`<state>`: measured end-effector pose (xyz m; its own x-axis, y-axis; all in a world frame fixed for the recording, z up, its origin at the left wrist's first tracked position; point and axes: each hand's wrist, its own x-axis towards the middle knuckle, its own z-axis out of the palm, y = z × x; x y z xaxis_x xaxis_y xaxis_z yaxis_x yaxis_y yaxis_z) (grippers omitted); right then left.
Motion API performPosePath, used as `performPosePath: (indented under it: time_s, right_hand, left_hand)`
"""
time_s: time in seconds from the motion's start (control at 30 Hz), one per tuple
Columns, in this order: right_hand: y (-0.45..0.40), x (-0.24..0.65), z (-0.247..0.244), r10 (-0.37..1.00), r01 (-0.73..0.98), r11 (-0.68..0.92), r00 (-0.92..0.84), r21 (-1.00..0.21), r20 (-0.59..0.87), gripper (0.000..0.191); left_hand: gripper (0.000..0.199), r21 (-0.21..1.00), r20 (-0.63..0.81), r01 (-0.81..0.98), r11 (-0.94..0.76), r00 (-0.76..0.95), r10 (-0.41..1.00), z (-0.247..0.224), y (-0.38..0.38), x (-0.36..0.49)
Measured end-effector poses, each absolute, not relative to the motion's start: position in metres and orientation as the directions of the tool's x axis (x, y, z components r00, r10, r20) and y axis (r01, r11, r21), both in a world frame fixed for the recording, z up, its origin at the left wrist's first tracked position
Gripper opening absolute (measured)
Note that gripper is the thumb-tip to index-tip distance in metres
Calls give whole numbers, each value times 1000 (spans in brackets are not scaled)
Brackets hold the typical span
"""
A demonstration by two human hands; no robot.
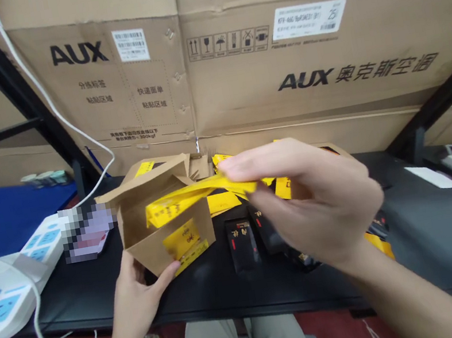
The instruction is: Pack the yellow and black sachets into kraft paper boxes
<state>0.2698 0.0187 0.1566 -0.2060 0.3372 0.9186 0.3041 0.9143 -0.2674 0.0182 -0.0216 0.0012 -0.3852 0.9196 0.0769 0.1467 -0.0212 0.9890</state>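
Observation:
My left hand [134, 304] grips an open kraft cardboard box [143, 247] by its lower front corner, with the thumb on the front wall. My right hand [306, 201] pinches a long yellow paper packet [183, 200] above the box, its far end over the box opening. A smaller yellow printed piece [184, 240] shows at the box front. Several black packets with red marks [243, 244] lie on the table under my right hand. More yellow packets [223, 201] and brown cardboard [199, 166] are heaped behind, partly hidden by my hands.
The black table [439, 236] carries a white power strip [39, 248] at the left, beside a pixelated item [89, 234]. White cables [64, 121] run nearby. Large AUX cardboard cartons [190, 64] stand behind the table, between black shelf uprights [16, 95].

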Motion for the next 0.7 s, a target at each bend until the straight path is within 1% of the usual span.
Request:
performPosePath:
  time_s: [0.07,0.17,0.23,0.3,0.4,0.47,0.57,0.63,0.7]
  right_hand:
    - [15,255,167,317,396,906,-393,-152,863,27]
    - [14,230,177,410,532,845,-578,-55,706,28]
    - [16,213,180,502,588,808,-662,-29,557,26]
    - [19,197,183,581,626,779,-707,-25,403,22]
    - [25,180,187,635,645,762,-726,-61,265,18]
    - [29,174,191,629,625,774,-743,-101,228,15]
    - [33,165,198,611,592,792,-764,-149,209,10]
    - [36,156,203,615,595,788,-758,-158,218,10]
    - [40,146,206,626,603,779,-731,-174,270,12]
  left_hand:
    - [72,989,96,142,-44,-386,917,0,-21,19]
    - [71,989,110,136,-64,-363,925,0,-21,19]
    - [70,988,113,140,-67,-353,929,0,-21,18]
    - [68,985,130,152,-80,-354,926,-1,-20,18]
    - [65,977,169,180,-112,-348,922,-1,-19,18]
    - [65,973,182,194,-121,-337,924,-1,-19,18]
    - [65,973,184,194,-123,-335,924,0,-20,18]
    - [64,974,182,191,-122,-337,924,1,-20,19]
    - [63,974,178,193,-117,-338,924,3,-20,19]
